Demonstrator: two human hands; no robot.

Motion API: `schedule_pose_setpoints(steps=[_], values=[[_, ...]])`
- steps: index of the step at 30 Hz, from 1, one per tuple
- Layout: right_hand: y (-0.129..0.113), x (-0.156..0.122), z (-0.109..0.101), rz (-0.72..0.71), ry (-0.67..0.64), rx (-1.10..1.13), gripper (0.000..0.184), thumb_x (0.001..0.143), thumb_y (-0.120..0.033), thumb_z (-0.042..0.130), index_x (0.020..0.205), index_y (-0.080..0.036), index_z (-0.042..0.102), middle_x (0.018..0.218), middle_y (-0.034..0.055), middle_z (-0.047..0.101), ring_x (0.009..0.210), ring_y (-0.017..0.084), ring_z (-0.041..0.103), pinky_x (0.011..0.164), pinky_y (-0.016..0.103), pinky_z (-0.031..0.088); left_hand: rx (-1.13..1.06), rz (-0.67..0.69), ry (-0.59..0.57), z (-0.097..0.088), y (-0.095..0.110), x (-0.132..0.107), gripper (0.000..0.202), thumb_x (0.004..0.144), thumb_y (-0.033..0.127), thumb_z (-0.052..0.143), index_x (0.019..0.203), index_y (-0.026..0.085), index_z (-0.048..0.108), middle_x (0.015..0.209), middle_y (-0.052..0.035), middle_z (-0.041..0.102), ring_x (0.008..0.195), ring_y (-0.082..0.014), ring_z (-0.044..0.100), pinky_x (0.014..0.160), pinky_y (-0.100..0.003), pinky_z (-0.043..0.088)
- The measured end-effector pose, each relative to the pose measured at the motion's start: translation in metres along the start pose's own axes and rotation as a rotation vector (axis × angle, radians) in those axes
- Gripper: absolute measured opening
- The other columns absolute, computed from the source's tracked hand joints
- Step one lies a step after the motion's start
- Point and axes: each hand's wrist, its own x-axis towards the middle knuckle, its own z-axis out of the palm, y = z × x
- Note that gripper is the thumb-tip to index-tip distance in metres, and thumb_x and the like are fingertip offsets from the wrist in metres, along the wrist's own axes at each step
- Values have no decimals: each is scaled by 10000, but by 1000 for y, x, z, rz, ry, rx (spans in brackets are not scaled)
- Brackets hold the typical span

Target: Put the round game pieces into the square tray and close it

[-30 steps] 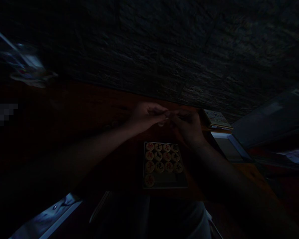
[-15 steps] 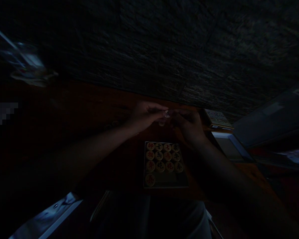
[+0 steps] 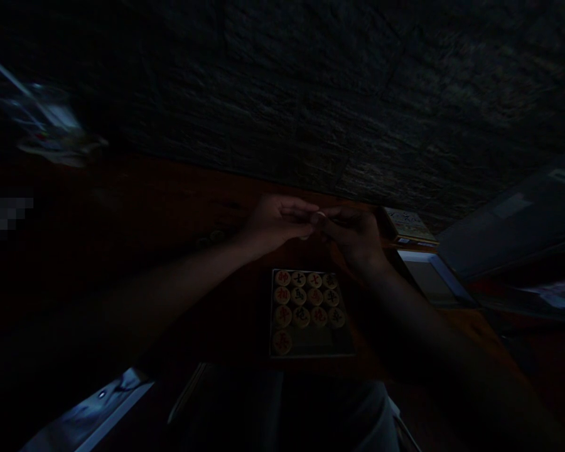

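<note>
Under dim light, my left hand [image 3: 275,220] and my right hand [image 3: 355,235] meet over the table, beyond the box of pieces. A small pale Chinese chess piece [image 3: 321,215] sits between their fingertips, pinched by the right thumb and fingers. The left hand is closed, its fingertips close to that piece. Below the left thumb another pale piece [image 3: 304,237] partly shows; whether it is held I cannot tell. Nearer to me lies a shallow square box [image 3: 313,339] with rows of round pieces marked in red and black. Its front row shows one red piece [image 3: 282,342] at the left.
Several loose pieces [image 3: 216,236] lie left of my left forearm. At the right are a patterned box [image 3: 412,225] and an open, pale-edged box [image 3: 428,276]. A clear cup [image 3: 61,116] stands far left. A dark stone-textured wall [image 3: 282,113] rises behind the table [image 3: 169,188].
The piece between my hands has turned, so its marked face no longer shows, and has shifted slightly right. My hands have closed in around it. The pieces in the box have not moved.
</note>
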Motion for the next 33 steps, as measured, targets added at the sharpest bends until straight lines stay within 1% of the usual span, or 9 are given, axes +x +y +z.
schedule_pose_setpoints(steps=[5, 8, 13, 18, 20, 23, 25, 28, 33], values=[[-1, 2, -1, -36, 22, 37, 382, 657, -473, 973, 869, -185, 840, 718, 36, 779, 537, 129, 619, 489, 248, 485, -19, -9, 12, -2, 1, 0, 389, 702, 280, 948, 1051, 150, 835, 1017, -113, 842, 818, -223, 791, 766, -365, 645], [-1, 2, -2, -47, 15, 39, 344, 685, -458, 950, 890, -199, 853, 735, 39, 790, 534, 135, 623, 491, 259, 498, -22, 17, 27, -3, 0, 0, 413, 709, 323, 950, 1070, 158, 837, 1058, -115, 840, 853, -236, 795, 774, -375, 654], [-3, 0, -2, -6, 25, 22, 270, 741, -394, 903, 919, -195, 866, 734, 33, 789, 534, 120, 615, 512, 256, 511, -22, 34, 56, -3, 0, 0, 399, 713, 321, 947, 1063, 160, 844, 1047, -106, 842, 837, -224, 789, 753, -362, 654], [0, 2, -4, -27, 8, 26, 269, 734, -381, 912, 918, -190, 867, 701, 31, 781, 524, 119, 611, 505, 252, 508, -50, 31, 48, -3, 0, 0, 362, 707, 264, 953, 1041, 169, 851, 999, -90, 845, 781, -197, 781, 741, -344, 653], [3, 3, -5, -55, -12, 13, 284, 731, -384, 917, 938, -196, 863, 755, 40, 799, 555, 133, 638, 514, 260, 521, -81, 23, 34, -3, 0, 0, 331, 725, 271, 944, 1029, 175, 853, 992, -86, 844, 789, -198, 787, 765, -358, 663], [6, 4, -6, -91, -20, 16, 307, 707, -373, 934, 947, -203, 849, 841, 49, 819, 624, 152, 685, 536, 262, 538, -173, -2, 33, -2, 0, 1, 303, 734, 310, 942, 983, 164, 851, 1000, -97, 840, 880, -231, 808, 846, -406, 678], [6, 3, -5, -94, -12, 21, 313, 685, -366, 945, 930, -202, 839, 832, 46, 816, 638, 157, 695, 541, 260, 539, -204, -13, 41, -1, -1, 1, 324, 717, 333, 956, 965, 154, 847, 1021, -106, 838, 936, -248, 811, 899, -433, 675], [3, 2, -3, -75, 6, 38, 303, 666, -368, 956, 885, -200, 829, 777, 33, 799, 610, 150, 681, 525, 252, 525, -191, -14, 36, 0, 0, 1, 361, 704, 364, 970, 970, 152, 846, 1035, -109, 837, 953, -255, 811, 929, -450, 672], [0, 2, 0, -30, 37, 114, 296, 661, -402, 972, 813, -195, 826, 696, 20, 769, 521, 116, 612, 484, 237, 487, -120, 13, 15, 0, 1, -1, 361, 736, 375, 947, 999, 151, 846, 982, -96, 840, 858, -231, 810, 884, -424, 681]])
